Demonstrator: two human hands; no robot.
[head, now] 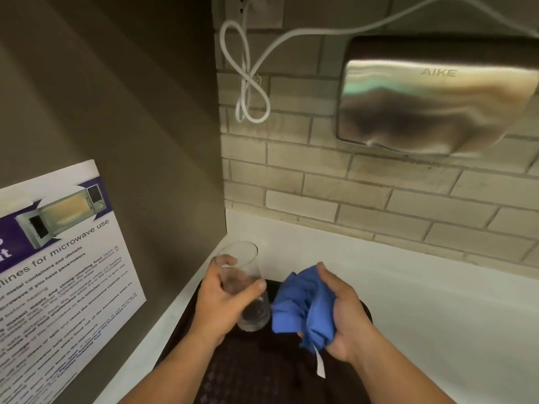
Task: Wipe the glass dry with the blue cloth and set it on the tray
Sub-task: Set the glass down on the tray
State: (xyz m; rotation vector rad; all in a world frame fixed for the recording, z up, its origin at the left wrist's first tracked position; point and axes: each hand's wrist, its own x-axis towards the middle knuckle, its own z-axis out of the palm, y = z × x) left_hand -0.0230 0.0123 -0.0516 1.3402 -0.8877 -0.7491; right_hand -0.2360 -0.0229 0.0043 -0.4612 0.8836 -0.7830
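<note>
Holding a clear glass (pixel 244 290), the left hand (pixel 217 304) wraps its fingers around one side and its thumb across the near side, gripping the middle. The glass tilts, rim toward the far left, base toward the near right, above the far end of a dark tray (pixel 262 371); whether the base touches the tray cannot be told. Just to its right, the right hand (pixel 347 313) clutches a bunched blue cloth (pixel 303 310), fingers curled around it, thumb up along its far edge. The cloth sits beside the glass, almost touching. A white tag (pixel 320 364) hangs from it. The tray lies on a white counter (pixel 437 316). A steel dryer (pixel 431 97) is mounted on the brick wall (pixel 320 185), and a poster (pixel 58 272) on the left wall.
</note>
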